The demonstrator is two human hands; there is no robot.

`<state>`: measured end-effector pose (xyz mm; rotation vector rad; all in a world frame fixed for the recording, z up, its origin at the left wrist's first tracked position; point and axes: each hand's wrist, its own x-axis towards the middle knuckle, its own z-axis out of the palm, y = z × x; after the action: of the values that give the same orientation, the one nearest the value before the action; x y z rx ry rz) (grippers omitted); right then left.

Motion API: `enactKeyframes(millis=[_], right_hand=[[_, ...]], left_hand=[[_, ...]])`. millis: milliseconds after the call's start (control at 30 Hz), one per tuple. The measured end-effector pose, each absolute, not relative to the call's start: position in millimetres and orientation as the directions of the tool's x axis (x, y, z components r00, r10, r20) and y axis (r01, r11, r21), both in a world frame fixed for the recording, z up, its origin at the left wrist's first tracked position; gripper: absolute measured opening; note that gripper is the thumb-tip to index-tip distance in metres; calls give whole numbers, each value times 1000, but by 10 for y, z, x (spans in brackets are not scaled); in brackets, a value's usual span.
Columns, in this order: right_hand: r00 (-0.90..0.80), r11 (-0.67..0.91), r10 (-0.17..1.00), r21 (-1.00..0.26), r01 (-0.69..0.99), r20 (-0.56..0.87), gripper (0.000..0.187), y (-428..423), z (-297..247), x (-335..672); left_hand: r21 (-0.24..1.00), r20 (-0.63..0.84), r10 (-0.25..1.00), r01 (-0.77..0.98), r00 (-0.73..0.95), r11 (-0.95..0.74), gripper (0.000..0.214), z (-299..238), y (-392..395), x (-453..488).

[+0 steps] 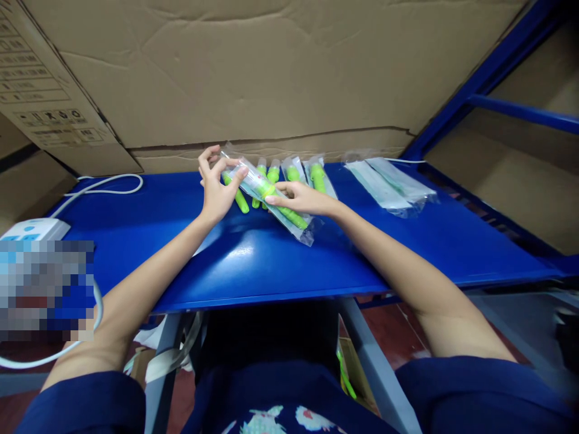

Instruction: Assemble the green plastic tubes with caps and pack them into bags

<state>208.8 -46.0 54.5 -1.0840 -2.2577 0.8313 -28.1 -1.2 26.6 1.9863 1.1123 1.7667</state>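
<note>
A clear plastic bag with a green tube-like item [271,199] lies slanted on the blue table [253,259]. My left hand [216,184] pinches the bag's upper end between thumb and fingers. My right hand [301,199] rests on the bag's middle with fingers pressed on it. Behind the hands, several more bagged green items [294,172] lie in a row along the table's back edge.
A stack of empty clear bags [391,187] lies at the right of the table. A white device with a white cable [36,228] sits at the left edge. Cardboard boxes [271,78] stand behind the table. A blue shelf frame [497,102] rises at right.
</note>
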Motion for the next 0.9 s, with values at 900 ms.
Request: enactKeyframes(millis=[900], right_hand=[[-499, 328, 861, -858, 394, 100, 54, -539, 607, 2007]], left_hand=[[909, 373, 927, -188, -25, -371, 77, 196, 13, -110]])
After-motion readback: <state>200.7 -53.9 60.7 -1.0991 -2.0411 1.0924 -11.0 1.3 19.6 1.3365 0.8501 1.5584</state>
